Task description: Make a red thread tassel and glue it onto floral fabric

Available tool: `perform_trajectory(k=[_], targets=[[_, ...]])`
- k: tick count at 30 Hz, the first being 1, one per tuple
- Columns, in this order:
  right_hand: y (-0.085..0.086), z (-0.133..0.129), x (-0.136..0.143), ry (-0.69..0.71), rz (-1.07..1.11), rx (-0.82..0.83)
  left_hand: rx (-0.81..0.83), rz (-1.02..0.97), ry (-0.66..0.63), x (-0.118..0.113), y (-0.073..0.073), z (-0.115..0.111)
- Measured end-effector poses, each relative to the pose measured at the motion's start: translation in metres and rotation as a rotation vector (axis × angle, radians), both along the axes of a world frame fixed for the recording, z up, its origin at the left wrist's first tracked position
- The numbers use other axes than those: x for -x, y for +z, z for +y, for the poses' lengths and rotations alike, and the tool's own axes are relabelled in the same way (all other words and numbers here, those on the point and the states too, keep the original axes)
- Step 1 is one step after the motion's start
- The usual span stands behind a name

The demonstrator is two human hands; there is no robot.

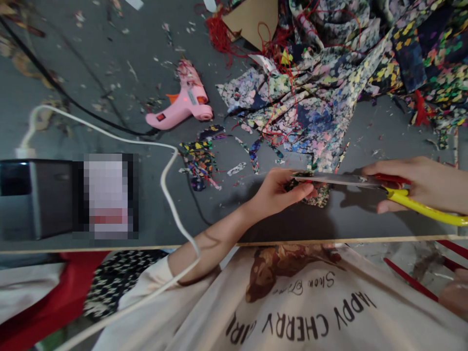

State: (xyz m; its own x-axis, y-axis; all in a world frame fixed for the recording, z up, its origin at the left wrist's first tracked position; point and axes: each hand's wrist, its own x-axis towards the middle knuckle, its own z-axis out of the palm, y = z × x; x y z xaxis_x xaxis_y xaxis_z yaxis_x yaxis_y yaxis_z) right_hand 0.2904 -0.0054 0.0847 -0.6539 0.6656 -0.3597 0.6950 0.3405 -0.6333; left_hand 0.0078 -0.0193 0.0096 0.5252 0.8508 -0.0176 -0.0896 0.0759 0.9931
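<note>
My left hand pinches a small piece of dark floral fabric close to the table's front edge. In my right hand is a pair of scissors with yellow and red handles. Their blades point left and lie across the fabric beside my left fingertips. Whether the blades are parted or closed I cannot tell. Just beyond my hands spreads a crumpled heap of floral cloth, tangled with red thread.
A pink glue gun lies left of the cloth, near fabric scraps. Further left are a black box-shaped device and a pixelated rectangle. A white cable crosses over my left forearm. Brown card lies at the back.
</note>
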Motion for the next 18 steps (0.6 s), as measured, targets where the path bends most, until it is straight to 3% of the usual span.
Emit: perform_trajectory(k=[18], targets=[[-0.0067,0.0008,0.0095,0.003,-0.023,0.122,-0.113,-0.102,0.082,-0.0031,-0.0020,0.0023]])
